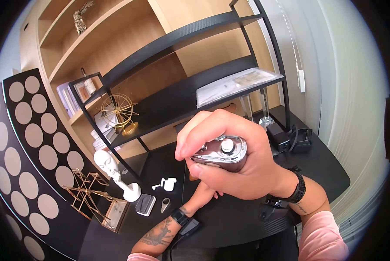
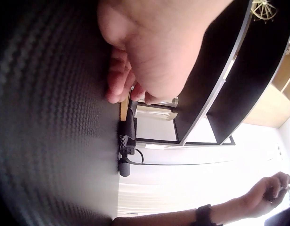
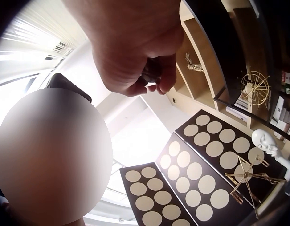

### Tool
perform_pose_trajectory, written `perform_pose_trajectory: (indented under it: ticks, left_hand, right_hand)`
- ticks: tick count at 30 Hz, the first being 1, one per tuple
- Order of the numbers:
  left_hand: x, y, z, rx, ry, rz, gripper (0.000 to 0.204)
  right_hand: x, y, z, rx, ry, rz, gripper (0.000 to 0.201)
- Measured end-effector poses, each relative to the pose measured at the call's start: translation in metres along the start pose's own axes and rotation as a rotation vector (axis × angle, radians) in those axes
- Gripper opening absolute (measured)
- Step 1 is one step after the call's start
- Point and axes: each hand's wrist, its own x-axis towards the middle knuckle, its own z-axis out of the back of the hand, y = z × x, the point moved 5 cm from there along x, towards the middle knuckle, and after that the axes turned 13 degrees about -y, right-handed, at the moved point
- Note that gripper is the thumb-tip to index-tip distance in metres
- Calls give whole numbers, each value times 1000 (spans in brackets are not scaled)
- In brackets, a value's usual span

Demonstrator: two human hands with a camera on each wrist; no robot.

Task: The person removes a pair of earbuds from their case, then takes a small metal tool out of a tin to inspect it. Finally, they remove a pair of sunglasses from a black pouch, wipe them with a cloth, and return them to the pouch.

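Note:
My right hand (image 1: 256, 172) is raised over the desk and grips a small device (image 1: 226, 157) with a shiny silver top, a round silver knob and a dark rounded body, like a compact camera. Thumb and fingers curl round it, hiding much of its side. In the right wrist view only a dark bit of the device (image 3: 151, 71) shows between the fingers. Lower down, my left hand (image 1: 203, 195) lies at the desk, partly covered by the right one. The left wrist view shows this left hand (image 2: 159, 52) with its fingers loosely bent at the dark textured desktop (image 2: 65, 127).
On the black desk's left stand a white head sculpture (image 1: 127, 190) and a gold frame model (image 1: 88, 191). Near them lie white earbuds with their case (image 1: 169, 184), a grey-topped box (image 1: 145, 204) and a ring-ended piece (image 1: 165, 204). A black shelf (image 1: 160, 113) rises behind.

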Motion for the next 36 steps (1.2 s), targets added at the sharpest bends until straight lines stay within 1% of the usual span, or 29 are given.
perform_pose_trajectory:
  ticks: [1,3,4,5,6,8,9,11,12,14,15,17,18,20,21,23,26,30,32,33,35,36]
  left_hand:
    - [1,9,2,-4,8,-1,19]
    - [-3,1,0,2,17,2,19]
    - [-9,-3,0,-1,-34,1,19]
    - [-12,-11,-1,-7,-85,-2,20]
    - [-13,-15,-2,-7,-81,-5,20]
    - [-13,-16,-3,6,-78,56,21]
    - [-10,-14,-2,10,-76,57,21]
    - [-6,-8,0,40,26,62,22]
    - [-7,-8,2,46,24,68,22]
    - [-8,-9,0,37,25,72,22]
    - [-7,-8,0,32,22,71,22]
    - [-4,-4,1,25,33,61,22]
    - [-4,-4,0,27,32,63,22]
    - [-6,-5,1,33,26,73,22]
    - [-7,-7,2,37,24,76,22]
    - [-7,-11,-1,21,30,68,21]
    - [-5,-8,-1,36,35,60,21]
    - [-9,-7,2,42,16,69,20]
    - [-7,-3,2,47,15,36,19]
    - [-7,-5,0,40,17,32,19]
    - [-7,-10,-1,55,22,85,19]
    - [-6,-9,-1,59,24,86,19]
  right_hand:
    - [-1,-1,0,47,-26,-52,26]
    - [-1,-2,3,55,-43,-33,25]
    - [0,-2,4,61,-49,-22,25]
    - [-1,-3,5,90,-74,-56,27]
    - [-1,-1,5,87,-74,-53,27]
    - [1,2,7,-20,-118,-57,28]
    - [1,3,8,-20,-122,-55,28]
    - [1,0,11,-24,-137,-70,28]
    - [2,-1,12,-18,-143,-70,28]
    - [3,2,14,-155,-134,59,29]
    - [3,3,14,-155,-129,57,29]
    - [4,10,15,-357,-148,176,34]
    - [5,11,16,-355,-149,175,34]
    - [4,15,16,-524,-150,309,37]
    - [4,13,17,-520,-154,308,37]
    - [3,13,15,-649,-132,500,40]
    - [4,17,13,-681,-72,536,41]
    - [2,20,12,-697,-72,513,40]
    - [3,15,14,-633,-71,376,38]
    - [4,16,13,-638,-64,376,38]
    - [7,13,16,-521,-111,195,38]
    - [7,14,18,-520,-116,195,38]
